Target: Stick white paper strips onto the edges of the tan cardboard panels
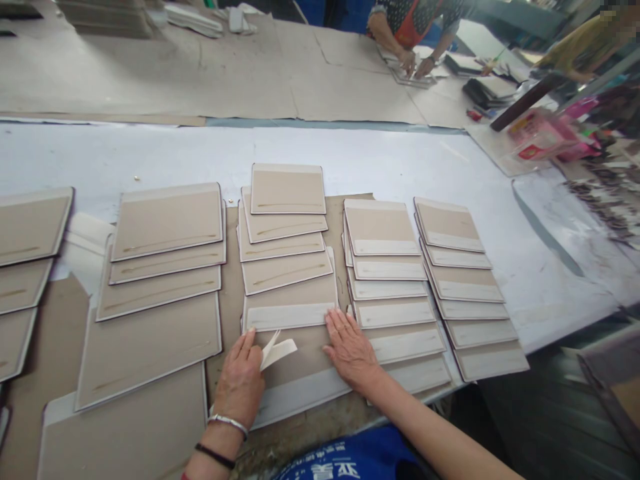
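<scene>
The white strip [278, 351] is curling up off the nearest board [300, 373] at the table's [150, 153] front edge. The left hand [241, 383] is pinching its end while the right hand [350, 348] is pressing flat, fingers spread. The strip looks only partly peeled, and the fanned boards [387, 267] to the right are showing white bands in place.

I'm seeing a long white worktable [150, 150] running L to R, brown cardboard sheeting [175, 73] covering the far bench; dark floor [540, 427] showing btm right, light falling even.

matt cardboard covers [295, 293], white paper strip [278, 351]
</scene>
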Available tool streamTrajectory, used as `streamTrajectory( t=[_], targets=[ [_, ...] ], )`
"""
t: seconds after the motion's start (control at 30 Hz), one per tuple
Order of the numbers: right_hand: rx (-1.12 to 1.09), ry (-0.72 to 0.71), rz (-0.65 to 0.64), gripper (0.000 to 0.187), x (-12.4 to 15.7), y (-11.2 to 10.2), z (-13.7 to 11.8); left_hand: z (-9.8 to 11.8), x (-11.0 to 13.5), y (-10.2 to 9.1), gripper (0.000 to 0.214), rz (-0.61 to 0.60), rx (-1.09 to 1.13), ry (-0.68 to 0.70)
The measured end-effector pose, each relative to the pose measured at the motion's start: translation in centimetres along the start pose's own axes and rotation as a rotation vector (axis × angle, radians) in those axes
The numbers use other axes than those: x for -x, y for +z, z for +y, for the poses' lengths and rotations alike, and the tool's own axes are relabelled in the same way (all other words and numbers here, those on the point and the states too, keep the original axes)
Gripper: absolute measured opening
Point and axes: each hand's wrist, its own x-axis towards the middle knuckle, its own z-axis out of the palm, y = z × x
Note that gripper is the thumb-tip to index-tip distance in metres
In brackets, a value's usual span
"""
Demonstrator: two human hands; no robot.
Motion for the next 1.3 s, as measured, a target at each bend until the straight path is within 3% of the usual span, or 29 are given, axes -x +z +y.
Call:
streamTrajectory(
  t=[0.17,0.4,0.77,1.3],
  targets=[
    [-0.058,0.208,0.037,0.035,-1.7,-1.8,1.1,0.0,0.0,0.2,0.027,0.016,0.009,-0.011],
    [-0.062,0.327,-0.112,0.014,-6.1,-3.4,1.5,0.2,0.0,0.0,0.028,0.01,0.026,-0.038],
    [0.001,0.236,-0.289,0.012,-7.3,-4.2,1.8,0.1,0.1,0.3,0.026,0.017,0.036,-0.039],
    [-0.018,0.259,-0.272,0.012,-7.2,-3.8,1.8,0.1,0.1,0.2,0.023,0.005,0.003,-0.005]
  ],
)
